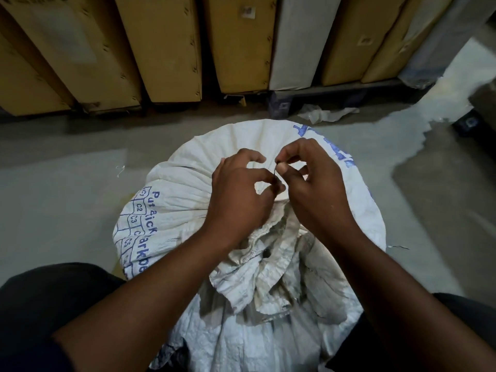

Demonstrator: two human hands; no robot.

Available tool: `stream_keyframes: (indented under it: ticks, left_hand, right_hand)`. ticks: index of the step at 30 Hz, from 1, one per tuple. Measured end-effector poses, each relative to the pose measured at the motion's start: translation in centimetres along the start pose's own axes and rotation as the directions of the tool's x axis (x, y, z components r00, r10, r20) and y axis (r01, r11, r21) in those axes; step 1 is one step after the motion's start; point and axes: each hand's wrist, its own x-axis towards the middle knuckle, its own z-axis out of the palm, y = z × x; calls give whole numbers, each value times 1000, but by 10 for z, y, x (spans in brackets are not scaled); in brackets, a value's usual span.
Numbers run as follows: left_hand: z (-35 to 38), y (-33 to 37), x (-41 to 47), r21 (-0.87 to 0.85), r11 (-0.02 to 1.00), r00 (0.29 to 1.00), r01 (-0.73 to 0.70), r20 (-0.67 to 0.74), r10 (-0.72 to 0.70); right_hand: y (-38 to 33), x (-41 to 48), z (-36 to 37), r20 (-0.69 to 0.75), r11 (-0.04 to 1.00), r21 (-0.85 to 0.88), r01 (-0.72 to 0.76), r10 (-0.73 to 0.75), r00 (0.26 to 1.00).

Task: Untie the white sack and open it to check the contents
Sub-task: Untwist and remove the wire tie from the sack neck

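— Where's the sack [188, 200]?

— On the floor [53, 189], right in front of me, between my knees, with cartons [166, 49] standing beyond it. Its neck is gathered into pleats at the middle of the top, and the loose collar flops toward me.

— And the hands?

— Both at the knot. My right hand [316, 189] pinches a thin dark string [275, 174] between thumb and forefinger, other fingers curled loosely. My left hand [239, 194] has its thumb and forefinger closed on the same string just below, right against the gathered neck.

— Is it loose yet?

— I can't tell; the knot itself is hidden under my fingertips. The neck looks tight, so I'd judge the untying isn't done.

— How do I do it well?

— Hold the neck steady with the left, draw the free end with the right along the string, gently. Yanking sideways would probably cinch it tighter.
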Motion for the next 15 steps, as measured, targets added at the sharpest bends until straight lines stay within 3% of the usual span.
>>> stream_keyframes:
  ticks: [4, 10, 15]
  left_hand:
    - [-13, 15, 4, -164, 983, 996, 84, 24, -81]
    - [-46, 68, -1, -447, 880, 986, 163, 43, -161]
    - [-69, 119, -13, -624, 767, 989, 149, 94, -115]
  right_hand:
    - [-12, -2, -18, 10, 997, 60, -56, 55, 998]
    - [-34, -15, -60, 68, 988, -25, -155, 156, 985]
    - [-86, -34, -90, -124, 997, -63, -53, 45, 991]
